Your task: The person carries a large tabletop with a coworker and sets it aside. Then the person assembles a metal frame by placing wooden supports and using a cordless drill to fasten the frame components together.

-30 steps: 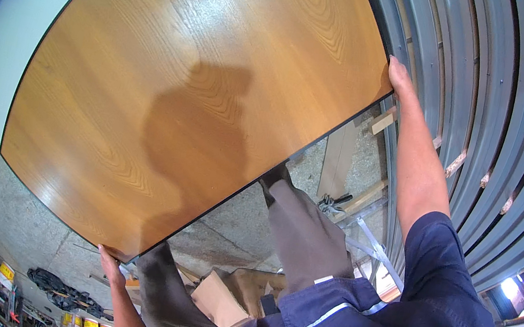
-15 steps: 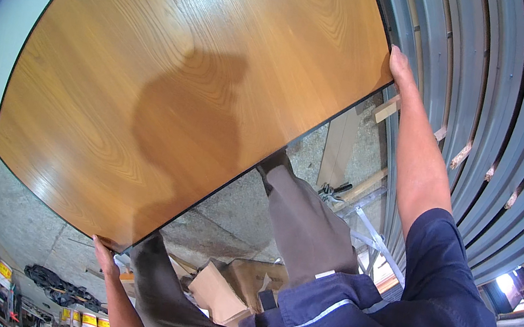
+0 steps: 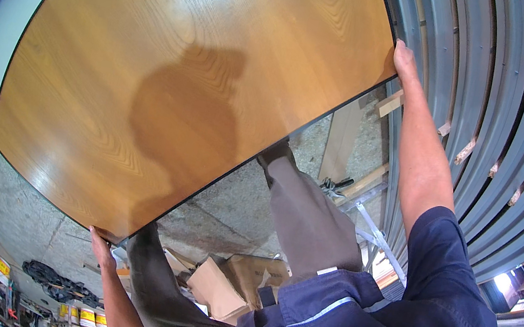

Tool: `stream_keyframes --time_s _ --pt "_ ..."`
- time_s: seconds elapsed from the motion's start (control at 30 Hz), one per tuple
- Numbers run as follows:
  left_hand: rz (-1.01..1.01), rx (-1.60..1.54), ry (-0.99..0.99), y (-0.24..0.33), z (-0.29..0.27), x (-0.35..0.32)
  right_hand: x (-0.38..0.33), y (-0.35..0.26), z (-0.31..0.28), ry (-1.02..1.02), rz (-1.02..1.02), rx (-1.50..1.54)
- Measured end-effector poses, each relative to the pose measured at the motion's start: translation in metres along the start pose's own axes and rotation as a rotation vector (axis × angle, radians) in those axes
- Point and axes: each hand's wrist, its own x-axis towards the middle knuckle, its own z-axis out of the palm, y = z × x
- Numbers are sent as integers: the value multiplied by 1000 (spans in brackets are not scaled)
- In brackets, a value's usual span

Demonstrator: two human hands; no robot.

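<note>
A large glossy wood-grain board [image 3: 179, 80] with a thin black edge fills most of the view, and my shadow falls on its face. My left hand [image 3: 100, 245] grips its lower corner from underneath. My right hand [image 3: 405, 56] holds the far right corner, arm stretched out. The board is lifted off the floor and tilted in front of me. My legs in grey trousers [image 3: 312, 217] show below its near edge.
A stack of grey panels [image 3: 489, 132] stands on edge at the right, with wooden spacers between them. Cardboard boxes [image 3: 235, 284] lie on the concrete floor [image 3: 11, 212] by my feet. Yellow tins and dark clutter sit at the lower left.
The board has shifted a little to the left and down with both hands on it; my left hand moved slightly lower along the corner.
</note>
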Motion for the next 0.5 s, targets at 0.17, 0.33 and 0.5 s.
stream_keyframes --time_s 0.17,0.33,0.5 --pt "1 -19 8 -6 -2 12 -4 -15 1 9 8 -17" --pt "13 8 -6 -4 4 18 -12 -21 -1 46 29 -56" --pt "28 46 -20 -6 2 22 -21 -31 -5 45 6 -58"
